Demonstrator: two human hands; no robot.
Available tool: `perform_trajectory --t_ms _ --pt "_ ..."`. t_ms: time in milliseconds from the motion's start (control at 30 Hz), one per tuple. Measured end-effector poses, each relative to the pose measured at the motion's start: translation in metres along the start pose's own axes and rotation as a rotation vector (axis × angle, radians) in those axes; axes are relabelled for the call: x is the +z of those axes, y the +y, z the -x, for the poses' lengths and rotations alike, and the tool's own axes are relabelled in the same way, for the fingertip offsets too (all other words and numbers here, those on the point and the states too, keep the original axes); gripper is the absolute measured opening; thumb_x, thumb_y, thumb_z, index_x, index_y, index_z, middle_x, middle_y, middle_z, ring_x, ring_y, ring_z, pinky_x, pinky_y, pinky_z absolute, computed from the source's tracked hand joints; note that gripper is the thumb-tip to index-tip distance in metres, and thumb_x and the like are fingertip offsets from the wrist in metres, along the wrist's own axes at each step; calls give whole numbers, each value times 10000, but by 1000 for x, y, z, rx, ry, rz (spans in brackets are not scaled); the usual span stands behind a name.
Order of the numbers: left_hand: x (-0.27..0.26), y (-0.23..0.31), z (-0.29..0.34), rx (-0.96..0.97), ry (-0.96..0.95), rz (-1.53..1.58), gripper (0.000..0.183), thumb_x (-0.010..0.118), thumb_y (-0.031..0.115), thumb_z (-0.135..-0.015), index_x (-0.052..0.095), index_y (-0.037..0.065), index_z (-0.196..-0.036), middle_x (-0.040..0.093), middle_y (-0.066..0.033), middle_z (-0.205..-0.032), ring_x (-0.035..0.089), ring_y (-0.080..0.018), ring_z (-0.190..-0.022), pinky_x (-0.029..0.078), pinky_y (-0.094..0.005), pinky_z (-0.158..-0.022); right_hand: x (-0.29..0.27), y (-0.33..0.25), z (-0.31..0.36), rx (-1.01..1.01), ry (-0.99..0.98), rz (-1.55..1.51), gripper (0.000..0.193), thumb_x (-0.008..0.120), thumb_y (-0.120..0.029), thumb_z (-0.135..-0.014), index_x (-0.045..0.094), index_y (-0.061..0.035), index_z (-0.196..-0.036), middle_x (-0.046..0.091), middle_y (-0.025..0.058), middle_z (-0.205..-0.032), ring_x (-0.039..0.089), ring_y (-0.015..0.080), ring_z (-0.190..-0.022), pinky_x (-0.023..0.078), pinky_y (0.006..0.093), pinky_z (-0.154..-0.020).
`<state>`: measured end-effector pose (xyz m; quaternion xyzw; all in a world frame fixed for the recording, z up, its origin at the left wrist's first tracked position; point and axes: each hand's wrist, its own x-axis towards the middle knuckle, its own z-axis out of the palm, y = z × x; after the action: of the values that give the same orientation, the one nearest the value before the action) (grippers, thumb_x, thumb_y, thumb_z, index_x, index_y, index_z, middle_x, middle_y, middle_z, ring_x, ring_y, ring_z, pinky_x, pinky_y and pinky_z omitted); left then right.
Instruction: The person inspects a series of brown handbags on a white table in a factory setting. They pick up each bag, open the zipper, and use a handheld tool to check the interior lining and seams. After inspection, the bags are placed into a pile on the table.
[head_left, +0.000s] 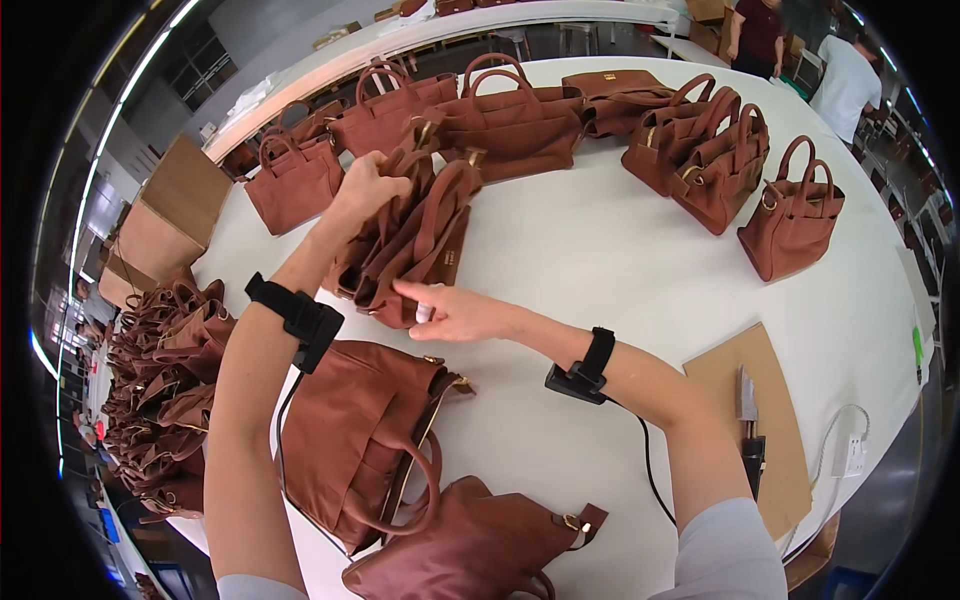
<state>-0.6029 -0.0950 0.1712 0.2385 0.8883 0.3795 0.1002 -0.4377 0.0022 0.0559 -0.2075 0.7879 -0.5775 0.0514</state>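
Leathery bag [412, 240] at the clock's centre, smooth with soft sheen
The table [600, 260] looks smooth and matt; at four o'clock, a bladed tool [747, 400] of shiny metal lies on a matt cardboard sheet [708, 385]; toward ten, a box [175, 205] of dull cardboard.

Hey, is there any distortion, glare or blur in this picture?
In the head view, fisheye distortion bows the edge of the white table; bright strip lights curve along the left rim; corners fall to black; the left hand, right hand and held reddish-brown bag look reasonably sharp.
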Motion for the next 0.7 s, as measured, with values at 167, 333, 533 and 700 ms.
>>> perform_trajectory --t_ms 167,333,533,700 --pt "-41 -2 26 204 -233 78 318 655 7 -695 537 23 -989 570 -23 -901 534 -100 -813 440 -242 -733 15 -69 23 -426 515 193 85 564 -42 -751 614 -28 -818 576 82 -660 556 207 -579 447 317 -556" --pt "-25 3 52 301 -410 77 307 639 -44 -719 522 23 -996 566 10 -886 538 -84 -834 448 -232 -770 -64 -56 41 -255 990 19 76 533 -26 -821 599 -16 -858 601 51 -689 533 114 -538 412 258 -505" --pt "-33 20 68 342 -468 -34 676 683 116 -692 410 70 -1309 408 -102 -1336 344 -258 -1290 260 -353 -1073 -71 -26 48 -68 889 51 101 543 -59 -861 612 5 -896 631 54 -740 585 124 -609 441 243 -553" --pt "-68 -68 61 -15 -167 -201 642 646 180 -762 400 59 -1343 502 -161 -1238 439 -268 -1135 381 -364 -935 -57 -21 15 -79 602 -47 241 501 -167 -879 622 31 -813 640 86 -781 593 145 -733 493 279 -660"
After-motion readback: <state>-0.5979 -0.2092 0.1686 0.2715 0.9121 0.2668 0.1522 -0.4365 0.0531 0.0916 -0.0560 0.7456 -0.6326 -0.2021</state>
